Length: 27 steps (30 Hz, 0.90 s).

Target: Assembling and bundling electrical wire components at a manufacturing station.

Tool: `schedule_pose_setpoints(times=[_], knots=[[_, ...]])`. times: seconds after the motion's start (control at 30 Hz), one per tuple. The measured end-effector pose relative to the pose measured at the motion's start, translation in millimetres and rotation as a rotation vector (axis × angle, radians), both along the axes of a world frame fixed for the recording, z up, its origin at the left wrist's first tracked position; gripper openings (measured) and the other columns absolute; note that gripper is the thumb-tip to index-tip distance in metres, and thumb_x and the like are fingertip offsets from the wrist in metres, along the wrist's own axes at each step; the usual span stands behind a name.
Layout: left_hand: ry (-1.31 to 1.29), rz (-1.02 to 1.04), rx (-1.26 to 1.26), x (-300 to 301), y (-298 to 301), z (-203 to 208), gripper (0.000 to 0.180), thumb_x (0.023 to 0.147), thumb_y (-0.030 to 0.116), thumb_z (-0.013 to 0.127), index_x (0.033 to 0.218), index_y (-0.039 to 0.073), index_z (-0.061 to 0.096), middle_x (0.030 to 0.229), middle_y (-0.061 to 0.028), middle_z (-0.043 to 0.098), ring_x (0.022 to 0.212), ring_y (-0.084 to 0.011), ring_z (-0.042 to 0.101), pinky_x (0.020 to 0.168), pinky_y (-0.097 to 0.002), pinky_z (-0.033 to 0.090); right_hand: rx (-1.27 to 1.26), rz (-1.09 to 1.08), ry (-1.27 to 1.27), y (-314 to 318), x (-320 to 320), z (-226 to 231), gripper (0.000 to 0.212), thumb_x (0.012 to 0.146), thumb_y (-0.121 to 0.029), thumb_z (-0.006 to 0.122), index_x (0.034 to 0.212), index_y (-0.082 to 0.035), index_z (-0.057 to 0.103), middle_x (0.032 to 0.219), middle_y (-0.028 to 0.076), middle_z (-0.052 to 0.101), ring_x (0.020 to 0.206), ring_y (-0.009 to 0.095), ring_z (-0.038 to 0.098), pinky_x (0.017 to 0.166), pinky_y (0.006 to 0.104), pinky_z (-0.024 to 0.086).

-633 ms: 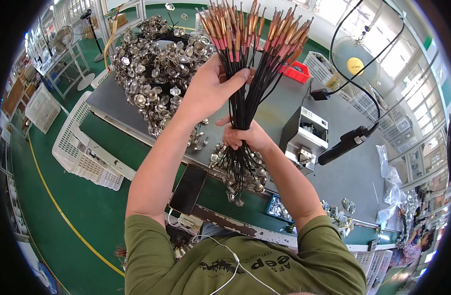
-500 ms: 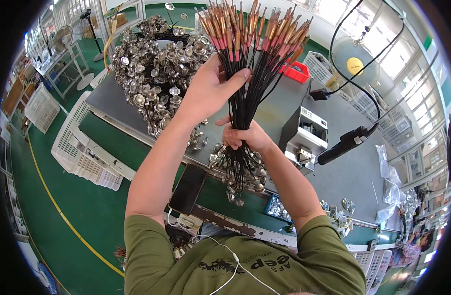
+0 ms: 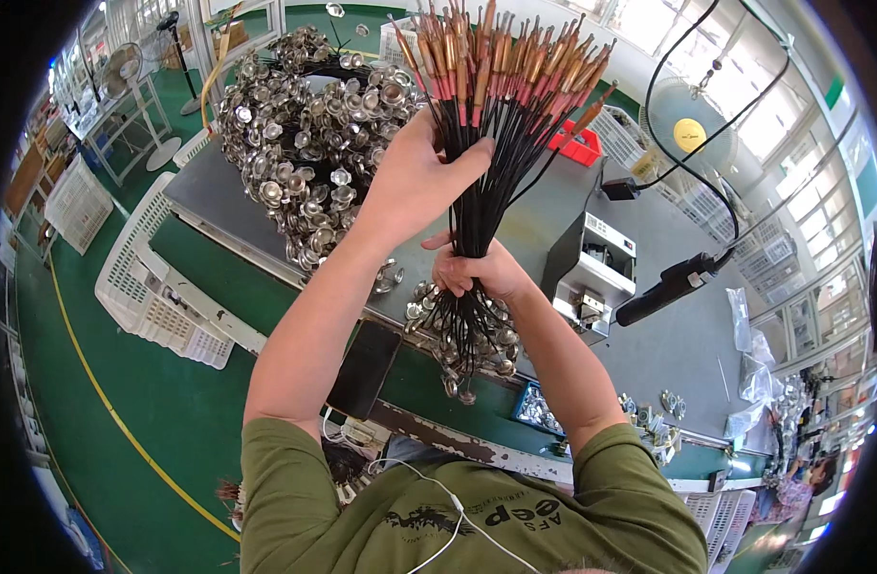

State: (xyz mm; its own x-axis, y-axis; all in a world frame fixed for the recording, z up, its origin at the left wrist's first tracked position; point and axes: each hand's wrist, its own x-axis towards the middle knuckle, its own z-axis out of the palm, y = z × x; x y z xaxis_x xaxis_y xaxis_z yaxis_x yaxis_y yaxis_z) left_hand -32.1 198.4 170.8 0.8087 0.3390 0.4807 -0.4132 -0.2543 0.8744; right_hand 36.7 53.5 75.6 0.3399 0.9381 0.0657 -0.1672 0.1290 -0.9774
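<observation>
A thick bundle of black wires (image 3: 479,206) stands upright before me, its pink-sleeved, copper-coloured ends fanned out at the top. Around the bundle's lower part my right hand (image 3: 482,270) is closed in a grip. Higher up, my left hand (image 3: 424,177) is wrapped about the left side of the bundle, thumb across the front, just below the pink sleeves. Shiny metal cups (image 3: 462,346) hang from the bundle's lower ends, near the bench edge. A large heap of similar cupped wires (image 3: 305,143) lies on the grey bench to the left.
A small bench machine (image 3: 591,273) stands right of the bundle. Close by hangs a black electric screwdriver (image 3: 663,295) on its cable. A red tray (image 3: 576,143) lies behind, a blue box of metal parts (image 3: 539,407) near the front edge. A phone (image 3: 364,368) rests below my left forearm.
My left hand has shifted slightly right and down against the bundle, and the copper-coloured ends are spread a little differently. My right hand keeps its grip low on the bundle.
</observation>
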Motion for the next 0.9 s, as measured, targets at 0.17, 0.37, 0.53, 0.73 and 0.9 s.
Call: schedule_pose_setpoints(times=[0.17, 0.37, 0.53, 0.73, 0.9], knots=[[0.055, 0.058, 0.011, 2, -3, 9, 0.035, 0.084, 0.030, 0.068, 0.100, -0.001, 0.068, 0.084, -0.0109, 0.071, 0.076, -0.0161, 0.066, 0.072, -0.0328, 0.052, -0.012, -0.002, 0.001, -1, -2, 2, 0.044, 0.078, -0.010, 0.070, 0.115, 0.010, 0.055, 0.055, 0.005, 0.049, 0.051, 0.016, 0.051, 0.066, 0.0350, 0.049], [0.057, 0.101, 0.115, -3, -10, 14, 0.035, 0.083, 0.033, 0.067, 0.094, 0.000, 0.070, 0.077, -0.0140, 0.069, 0.071, -0.0202, 0.066, 0.069, -0.0325, 0.051, -0.011, -0.014, -0.020, -6, -5, -2, 0.048, 0.075, -0.010, 0.069, 0.116, 0.011, 0.054, 0.058, 0.007, 0.051, 0.052, 0.017, 0.052, 0.066, 0.0352, 0.049], [0.050, 0.168, 0.128, -1, -7, 10, 0.032, 0.087, 0.027, 0.069, 0.102, -0.001, 0.068, 0.085, -0.0066, 0.072, 0.077, -0.0105, 0.065, 0.074, -0.0276, 0.050, -0.002, -0.015, -0.014, -3, -4, 3, 0.049, 0.074, -0.009, 0.068, 0.115, 0.012, 0.054, 0.058, 0.007, 0.051, 0.051, 0.017, 0.052, 0.066, 0.0355, 0.050], [-0.014, 0.111, 0.141, -7, 0, 18, 0.035, 0.085, 0.031, 0.066, 0.100, 0.000, 0.067, 0.079, -0.0142, 0.069, 0.072, -0.0216, 0.066, 0.070, -0.0337, 0.050, -0.008, 0.014, -0.075, 1, -8, 17, 0.048, 0.075, -0.011, 0.067, 0.116, 0.012, 0.055, 0.052, 0.004, 0.047, 0.049, 0.017, 0.052, 0.065, 0.0366, 0.050], [-0.045, 0.075, 0.106, -17, -2, 30, 0.033, 0.085, 0.030, 0.066, 0.098, 0.000, 0.069, 0.076, -0.0135, 0.069, 0.069, -0.0217, 0.067, 0.068, -0.0336, 0.051, 0.045, 0.070, -0.073, 2, -17, 26, 0.047, 0.077, -0.012, 0.066, 0.117, 0.010, 0.055, 0.051, 0.003, 0.046, 0.048, 0.016, 0.051, 0.065, 0.0359, 0.049]])
